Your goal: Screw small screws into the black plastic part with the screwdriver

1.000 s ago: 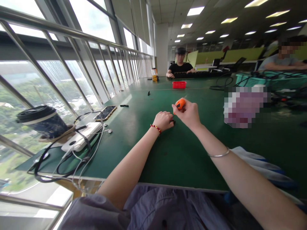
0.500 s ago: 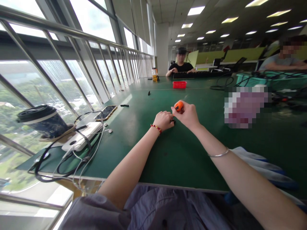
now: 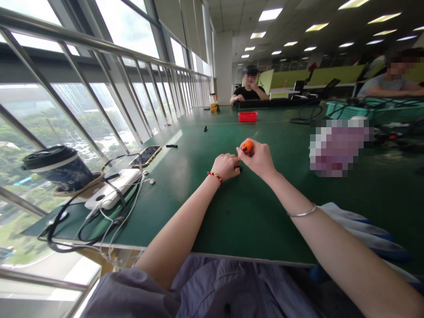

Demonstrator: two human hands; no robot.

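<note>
My right hand (image 3: 260,159) is closed around the rounded orange handle of what looks like a screwdriver (image 3: 247,146); a black patch shows on the handle, and its lower end is hidden by my fingers. Just left of it, my left hand (image 3: 227,166) rests low over the green table (image 3: 185,190), fingers bent around a small black part (image 3: 238,168). Only a bit of that part sticks out by the thumb. Both hands are close together, the orange handle slightly above the black part.
Small black pieces (image 3: 171,145) and a red tray (image 3: 247,117) lie farther off. At left are a phone (image 3: 145,157), a white power bank (image 3: 112,189), cables and a lidded cup (image 3: 59,168). Blue-white gloves (image 3: 361,229) lie right. Two people sit beyond.
My hands and what they hold have stayed nearly still. The person across the table has raised one hand to the face.
</note>
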